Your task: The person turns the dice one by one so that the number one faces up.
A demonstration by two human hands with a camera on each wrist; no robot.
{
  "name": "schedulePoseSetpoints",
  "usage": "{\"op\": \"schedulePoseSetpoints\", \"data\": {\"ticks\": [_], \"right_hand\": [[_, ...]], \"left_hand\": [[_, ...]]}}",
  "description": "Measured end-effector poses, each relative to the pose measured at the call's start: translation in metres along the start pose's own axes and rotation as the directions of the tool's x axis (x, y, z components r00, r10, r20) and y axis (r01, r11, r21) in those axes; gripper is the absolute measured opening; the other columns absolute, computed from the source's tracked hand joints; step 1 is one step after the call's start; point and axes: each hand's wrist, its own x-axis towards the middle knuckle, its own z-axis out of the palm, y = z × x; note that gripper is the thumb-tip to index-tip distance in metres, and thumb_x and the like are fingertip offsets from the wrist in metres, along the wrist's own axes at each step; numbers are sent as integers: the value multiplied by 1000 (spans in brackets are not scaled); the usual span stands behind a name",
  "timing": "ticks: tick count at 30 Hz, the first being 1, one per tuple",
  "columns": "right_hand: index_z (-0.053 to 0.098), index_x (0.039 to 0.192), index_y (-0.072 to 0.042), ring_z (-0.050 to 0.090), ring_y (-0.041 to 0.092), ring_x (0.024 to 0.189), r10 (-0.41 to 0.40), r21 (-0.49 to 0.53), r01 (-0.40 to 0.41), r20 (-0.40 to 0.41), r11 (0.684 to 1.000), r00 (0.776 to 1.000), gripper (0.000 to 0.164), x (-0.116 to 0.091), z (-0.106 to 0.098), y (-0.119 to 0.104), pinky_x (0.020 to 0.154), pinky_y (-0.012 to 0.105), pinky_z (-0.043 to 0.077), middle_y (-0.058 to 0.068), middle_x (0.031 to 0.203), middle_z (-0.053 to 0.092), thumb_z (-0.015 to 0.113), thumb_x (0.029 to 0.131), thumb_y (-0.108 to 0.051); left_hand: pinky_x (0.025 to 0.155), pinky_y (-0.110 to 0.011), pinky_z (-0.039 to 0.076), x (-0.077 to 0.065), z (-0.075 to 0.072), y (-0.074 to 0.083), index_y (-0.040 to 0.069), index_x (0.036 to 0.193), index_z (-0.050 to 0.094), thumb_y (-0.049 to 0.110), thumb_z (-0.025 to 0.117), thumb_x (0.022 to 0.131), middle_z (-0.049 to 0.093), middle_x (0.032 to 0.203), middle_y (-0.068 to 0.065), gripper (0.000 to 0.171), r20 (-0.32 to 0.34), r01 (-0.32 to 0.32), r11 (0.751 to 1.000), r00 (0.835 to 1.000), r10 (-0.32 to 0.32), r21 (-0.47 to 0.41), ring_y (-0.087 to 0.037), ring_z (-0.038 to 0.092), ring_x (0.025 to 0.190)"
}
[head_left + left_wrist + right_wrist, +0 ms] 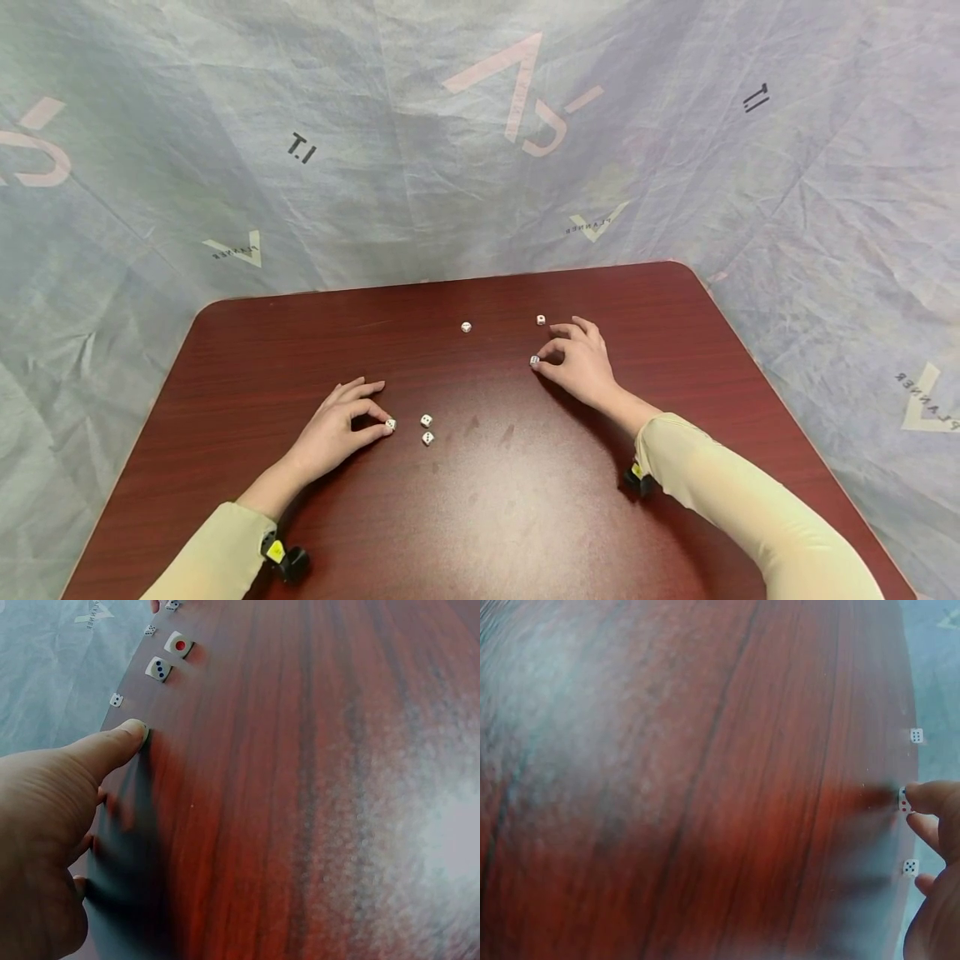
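My left hand (337, 425) pinches a small white die (391, 424) between thumb and forefinger, close to the tabletop; the other fingers reach forward. In the left wrist view the thumb hides most of this die. Just right of it sit two more dice, one die (426, 421) behind the other die (427, 438). Farther back on the right, my right hand (581, 362) holds another die (535, 361) by thumb and forefinger. In the right wrist view that die (903, 801) shows at the fingertips.
Two further dice lie toward the back of the dark red wooden table (480, 517): one die (467, 327) near the middle, another die (541, 320) just beyond the right hand. Behind the table's far edge hangs a grey printed cloth (420, 208).
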Motion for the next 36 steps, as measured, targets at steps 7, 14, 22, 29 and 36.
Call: {"op": "schedulePoseSetpoints", "data": {"ticks": [7, 14, 22, 29, 36], "right_hand": [[80, 86, -25, 25, 42, 147, -17, -1, 17, -16, 1000, 1000, 10, 0, 0, 0, 117, 67, 17, 13, 141, 59, 84, 84, -34], [81, 86, -24, 26, 41, 146, -43, 33, 45, -46, 998, 998, 7, -2, -11, -2, 117, 66, 17, 13, 140, 59, 84, 85, -29], [81, 89, -23, 24, 38, 148, -83, 36, 85, -50, 996, 995, 8, -11, -25, -3, 118, 65, 16, 12, 142, 59, 85, 84, -27], [81, 90, -25, 23, 37, 149, -120, 28, 121, -29, 992, 992, 10, -21, -27, -3, 118, 66, 16, 12, 142, 58, 86, 83, -27], [81, 88, -26, 24, 37, 149, -143, 18, 143, -12, 990, 990, 10, -31, -22, -2, 117, 68, 16, 11, 141, 59, 88, 82, -28]], "left_hand": [[123, -60, 12, 0, 2, 1, 35, 95, 76, 32, 83, 89, 52, 151, -7, 9, -6, -3, 1000, 1000, 3, -13, -37, 28, 150], [122, -62, 13, 2, 4, 0, 33, 96, 76, 33, 82, 90, 53, 150, -8, 9, -24, -17, 1000, 1000, 17, -11, -39, 29, 149], [122, -62, 13, 3, 5, -1, 34, 94, 75, 33, 82, 89, 54, 149, -8, 9, -34, -20, 1000, 999, 20, -22, -39, 30, 149], [122, -61, 13, 2, 4, 0, 33, 93, 74, 31, 83, 88, 55, 148, -8, 10, -37, -8, 1000, 999, 8, -24, -39, 30, 149], [122, -61, 13, 3, 3, 1, 33, 93, 75, 31, 83, 89, 54, 148, -7, 10, -31, -5, 1000, 1000, 4, -29, -39, 30, 149]]}}
